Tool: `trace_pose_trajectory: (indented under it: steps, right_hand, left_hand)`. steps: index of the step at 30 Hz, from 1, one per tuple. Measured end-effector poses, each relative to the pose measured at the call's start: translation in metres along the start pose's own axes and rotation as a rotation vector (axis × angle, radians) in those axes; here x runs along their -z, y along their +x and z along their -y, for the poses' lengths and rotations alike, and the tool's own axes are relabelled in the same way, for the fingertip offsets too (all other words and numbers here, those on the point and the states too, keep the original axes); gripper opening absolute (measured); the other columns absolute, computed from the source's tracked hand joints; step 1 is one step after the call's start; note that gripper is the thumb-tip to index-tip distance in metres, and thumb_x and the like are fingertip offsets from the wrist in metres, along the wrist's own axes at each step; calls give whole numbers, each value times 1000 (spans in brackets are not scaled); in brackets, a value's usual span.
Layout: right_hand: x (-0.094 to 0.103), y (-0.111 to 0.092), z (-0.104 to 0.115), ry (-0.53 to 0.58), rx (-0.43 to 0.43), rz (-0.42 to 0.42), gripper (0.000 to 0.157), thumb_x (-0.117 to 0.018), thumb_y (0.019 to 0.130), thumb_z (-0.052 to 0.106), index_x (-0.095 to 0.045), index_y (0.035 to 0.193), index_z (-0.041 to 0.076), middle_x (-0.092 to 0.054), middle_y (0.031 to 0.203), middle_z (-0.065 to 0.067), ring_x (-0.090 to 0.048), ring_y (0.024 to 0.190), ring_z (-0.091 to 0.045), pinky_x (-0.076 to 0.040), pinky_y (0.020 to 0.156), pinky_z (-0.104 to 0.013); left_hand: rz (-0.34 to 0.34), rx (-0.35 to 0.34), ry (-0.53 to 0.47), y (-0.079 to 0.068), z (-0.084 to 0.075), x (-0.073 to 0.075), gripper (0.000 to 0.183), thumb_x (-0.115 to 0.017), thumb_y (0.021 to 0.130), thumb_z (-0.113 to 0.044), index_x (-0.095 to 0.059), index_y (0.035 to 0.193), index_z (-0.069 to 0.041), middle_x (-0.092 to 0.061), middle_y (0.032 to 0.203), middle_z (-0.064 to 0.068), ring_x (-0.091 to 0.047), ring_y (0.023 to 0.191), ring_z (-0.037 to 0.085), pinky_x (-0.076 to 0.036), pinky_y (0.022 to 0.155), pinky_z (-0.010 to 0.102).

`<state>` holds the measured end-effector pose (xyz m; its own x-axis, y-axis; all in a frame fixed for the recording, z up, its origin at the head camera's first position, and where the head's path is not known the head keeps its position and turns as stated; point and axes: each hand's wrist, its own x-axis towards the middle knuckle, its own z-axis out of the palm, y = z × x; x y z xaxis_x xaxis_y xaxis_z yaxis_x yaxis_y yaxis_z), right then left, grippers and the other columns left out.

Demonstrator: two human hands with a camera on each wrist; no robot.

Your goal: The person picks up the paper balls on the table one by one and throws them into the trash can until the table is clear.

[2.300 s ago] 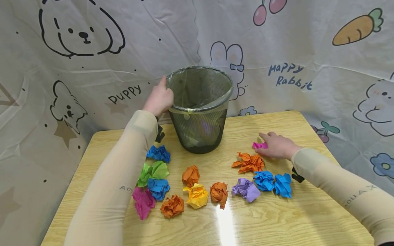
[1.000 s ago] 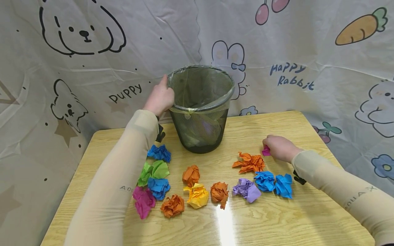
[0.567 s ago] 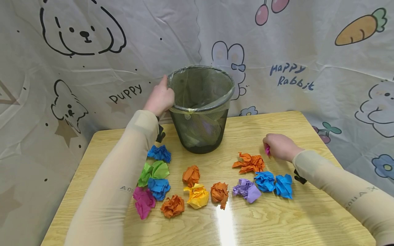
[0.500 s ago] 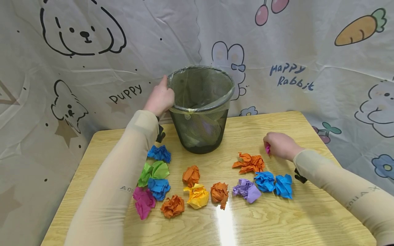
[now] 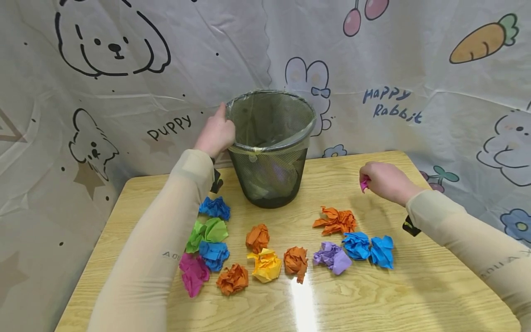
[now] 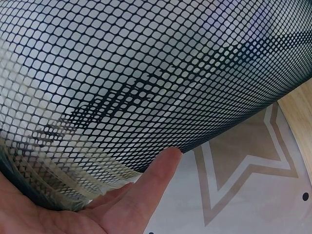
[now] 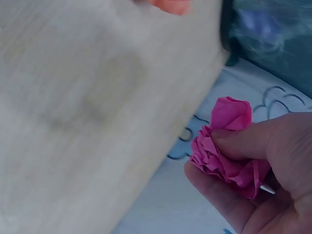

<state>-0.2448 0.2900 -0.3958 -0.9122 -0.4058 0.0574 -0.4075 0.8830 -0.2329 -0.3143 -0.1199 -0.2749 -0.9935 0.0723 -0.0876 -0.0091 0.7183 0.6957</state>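
At the left side of a black mesh wastebasket [image 5: 267, 177], my left hand [image 5: 215, 133] grips the rim. The left wrist view has the thumb [image 6: 153, 183] outside against the mesh, while the other fingers are mostly hidden. Above the table's right part, my right hand [image 5: 389, 181] holds a crumpled pink paper ball [image 7: 229, 151], pinched between thumb and fingers. Below that hand lie a crumpled orange paper [image 5: 335, 220], two blue paper balls [image 5: 356, 245] and a purple one [image 5: 332, 256].
A clear liner [image 5: 286, 142] covers the basket's rim, and some paper shows through its mesh. More crumpled papers lie at front: orange [image 5: 295, 262], yellow [image 5: 266, 264], magenta [image 5: 193, 273], green [image 5: 213, 229] and blue [image 5: 215, 207]. A printed cloth [image 5: 244, 41] hangs behind the table [image 5: 352, 299].
My right hand closed its fingers on the pink paper ball and has lifted it off the table, up and slightly right. The left hand stays on the basket rim.
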Motion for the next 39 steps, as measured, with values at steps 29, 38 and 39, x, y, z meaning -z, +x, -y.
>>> trace_pose_trajectory:
  steps: [29, 38, 39]
  right_hand:
    - [118, 48, 51, 96, -11, -392, 26, -47, 98, 1, -71, 108, -4, -65, 105, -17, -51, 87, -29, -39, 73, -38]
    - [131, 71, 70, 133, 13, -436, 29, -46, 101, 1, -72, 112, -3, -68, 116, -16, -60, 104, -31, -47, 89, -44]
    - [132, 73, 72, 139, 15, -439, 29, -46, 101, 1, -72, 113, -3, -68, 116, -16, -59, 104, -31, -47, 90, -44]
  left_hand:
    - [21, 14, 18, 4, -1, 1, 71, -20, 102, -11, 12, 164, -21, -51, 150, 17, -27, 43, 12, -45, 49, 31]
    - [14, 10, 14, 3, -1, 2, 71, -20, 102, -11, 12, 165, -21, -48, 153, 20, -28, 43, 12, -44, 48, 30]
    - [16, 8, 14, 3, -1, 2, 71, -20, 102, -11, 12, 165, -21, -42, 157, 19, -28, 44, 12, -44, 48, 30]
